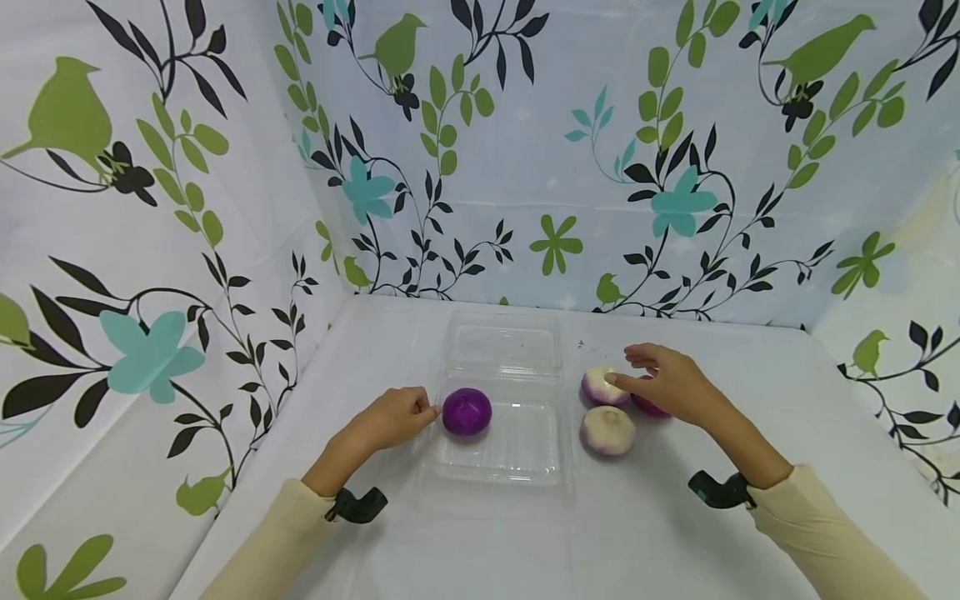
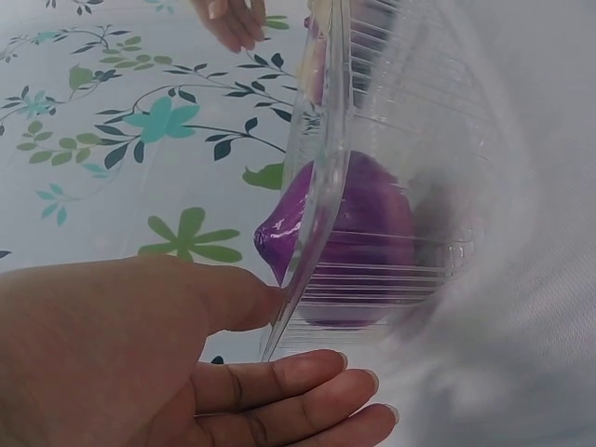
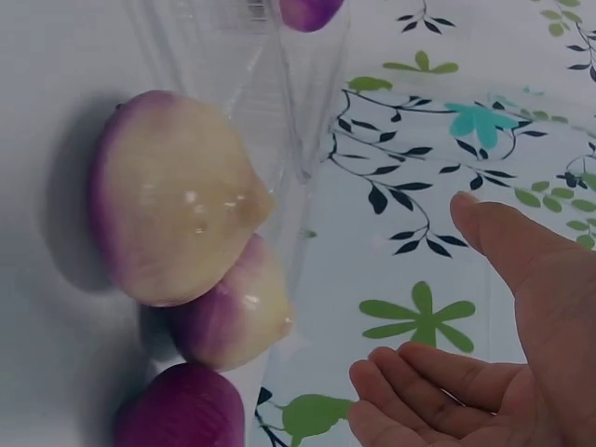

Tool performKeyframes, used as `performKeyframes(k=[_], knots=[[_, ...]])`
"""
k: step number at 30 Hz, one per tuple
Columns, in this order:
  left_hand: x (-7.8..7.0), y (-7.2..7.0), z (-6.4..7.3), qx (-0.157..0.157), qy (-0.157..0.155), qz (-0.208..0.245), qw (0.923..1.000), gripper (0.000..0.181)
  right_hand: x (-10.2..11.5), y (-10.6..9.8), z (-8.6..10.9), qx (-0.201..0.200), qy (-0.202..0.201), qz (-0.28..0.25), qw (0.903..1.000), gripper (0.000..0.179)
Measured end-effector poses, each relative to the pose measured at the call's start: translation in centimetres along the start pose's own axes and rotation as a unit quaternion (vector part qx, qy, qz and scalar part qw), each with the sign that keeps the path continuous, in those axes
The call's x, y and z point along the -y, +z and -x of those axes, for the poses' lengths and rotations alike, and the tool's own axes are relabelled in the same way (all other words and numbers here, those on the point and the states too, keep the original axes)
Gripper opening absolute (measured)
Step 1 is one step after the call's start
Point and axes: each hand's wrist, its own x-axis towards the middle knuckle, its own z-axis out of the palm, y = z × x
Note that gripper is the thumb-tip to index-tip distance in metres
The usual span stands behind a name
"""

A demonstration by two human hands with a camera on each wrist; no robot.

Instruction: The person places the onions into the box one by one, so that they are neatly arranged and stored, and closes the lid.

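My left hand (image 1: 397, 414) pinches the left rim of a clear plastic clamshell container (image 1: 525, 475), thumb over the edge and fingers outside it. Inside the container sits a shiny purple onion (image 1: 467, 412), its pointed tip up in the left wrist view. To the container's right, my right hand (image 1: 675, 387) hovers with fingers spread apart, holding nothing. Under and beside it are two white-and-purple turnip-like vegetables, a nearer one (image 1: 608, 431) and a farther one (image 1: 600, 387). A magenta-purple one (image 1: 649, 400) is partly hidden by the right hand.
The container's lid (image 1: 502, 346) lies folded back toward the far edge of the white-covered table (image 1: 480, 550). Cloth (image 1: 465, 208) printed with birds and leaves hangs behind and at both sides. Dark cameras are strapped to both wrists.
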Motion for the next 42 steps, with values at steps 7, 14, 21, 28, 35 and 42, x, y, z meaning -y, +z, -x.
performKeyframes(k=[7,14,21,28,35,42], knots=[[-0.1,0.0,0.0,0.002,-0.001,-0.002,1.0000,0.021,-2.3,1.3,3.1,-0.005,0.004,-0.034,0.9994,0.076],[-0.4,-0.1,0.2,0.001,-0.002,-0.002,1.0000,0.022,-3.8,3.2,4.6,0.016,-0.010,-0.048,0.9987,0.079],[-0.4,-0.1,0.3,0.000,0.000,0.000,1.0000,0.022,-4.8,4.9,4.8,0.020,-0.045,-0.050,0.9975,0.077],[-0.3,0.0,0.1,-0.002,0.002,-0.005,1.0000,0.022,-5.5,5.6,4.5,0.024,-0.053,-0.054,0.9968,0.080],[-0.3,0.0,0.1,-0.003,0.002,-0.006,1.0000,0.022,-6.0,6.0,4.3,0.022,-0.069,-0.064,0.9953,0.075],[-0.4,0.0,0.2,-0.006,0.005,-0.004,1.0000,0.022,-6.1,6.2,4.3,0.018,-0.079,-0.073,0.9940,0.069]])
